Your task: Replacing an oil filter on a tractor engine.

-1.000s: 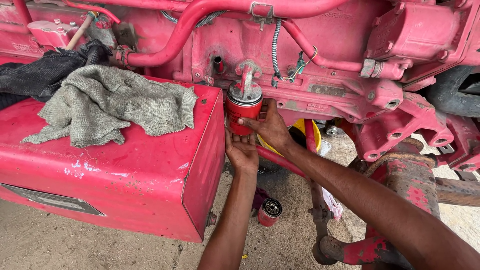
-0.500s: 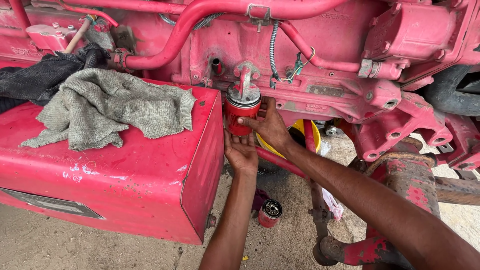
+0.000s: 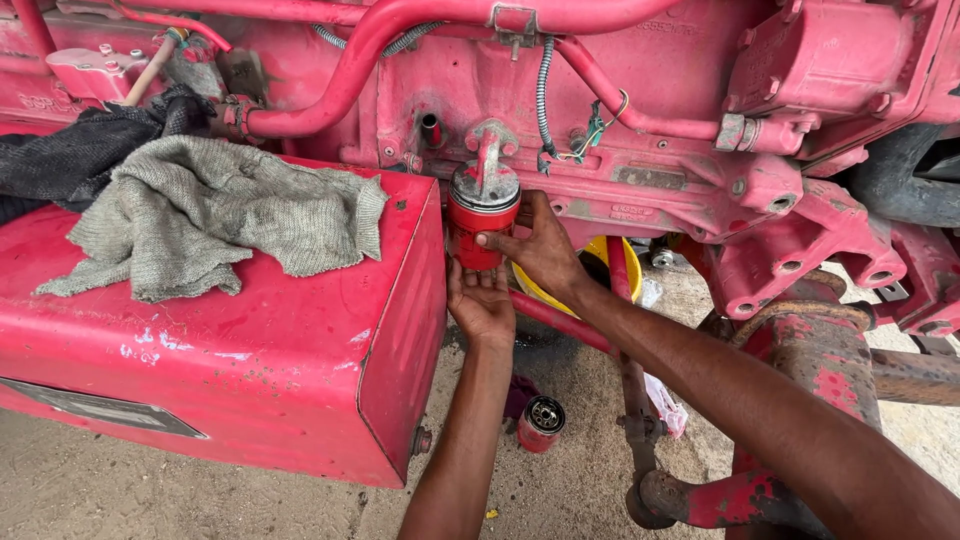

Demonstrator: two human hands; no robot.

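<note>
A red cylindrical filter [image 3: 478,215] hangs under a dirty round mount on the red engine block [image 3: 640,120]. My right hand [image 3: 540,248] grips the filter's side with thumb and fingers. My left hand [image 3: 482,300] cups the filter from below, palm up. A second red filter canister [image 3: 541,423] lies on the ground beneath, its open end facing up.
A red metal box [image 3: 250,340] stands at left with a grey rag [image 3: 210,220] and a dark cloth [image 3: 80,150] on top. A yellow container [image 3: 590,270] sits behind my right wrist. Red pipes, a corrugated cable and rusty frame parts [image 3: 800,350] crowd the right. Sandy ground below.
Both hands stay on the filter with only slight shifts; the camera has moved a little.
</note>
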